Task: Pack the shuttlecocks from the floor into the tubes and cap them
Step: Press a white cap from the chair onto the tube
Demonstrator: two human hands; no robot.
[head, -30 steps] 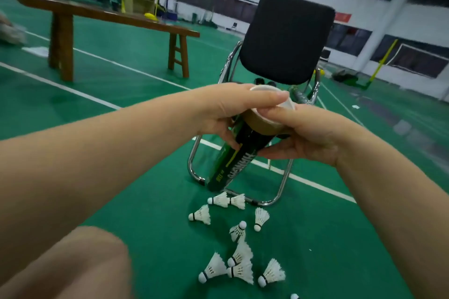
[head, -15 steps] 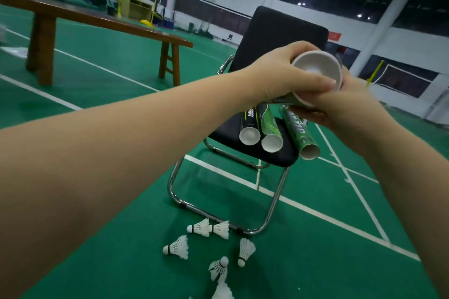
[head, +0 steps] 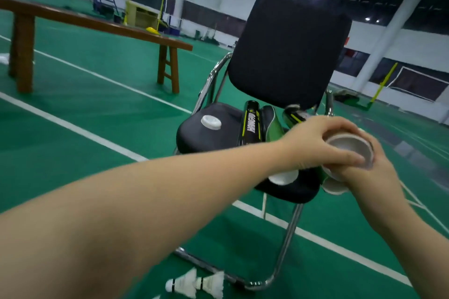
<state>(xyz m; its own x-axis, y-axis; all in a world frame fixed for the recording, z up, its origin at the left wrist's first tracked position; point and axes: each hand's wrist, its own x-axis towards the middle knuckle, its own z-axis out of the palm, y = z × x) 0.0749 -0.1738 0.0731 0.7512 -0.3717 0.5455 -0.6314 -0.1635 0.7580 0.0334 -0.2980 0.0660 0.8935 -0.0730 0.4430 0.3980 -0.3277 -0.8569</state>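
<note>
I see a green court floor [head: 102, 114] with white lines, and far beyond my grip a white hall wall [head: 413, 43] with dark windows and pillars. Well off to the left of the grip stands a long wooden bench [head: 92, 23]. Just behind the grip is a black padded chair [head: 289, 51] on a chrome frame. Its seat carries a loose white cap [head: 211, 122] to the left of the grip and several dark tubes [head: 251, 124] lying side by side, their white open ends poking out under my hands. Below the grip, near the chair's frame, two shuttlecocks [head: 194, 285] lie on the floor, touching each other.

Both my arms reach forward and meet in front of the seat. My left hand [head: 318, 143] comes across from the left, fingers curled over the rim of the held tube [head: 349, 150], thumb pressed on its near edge. My right hand [head: 371, 172] wraps it from below and the right. The tube's open white mouth faces me. So the grip is closed around this tube from both sides.
</note>
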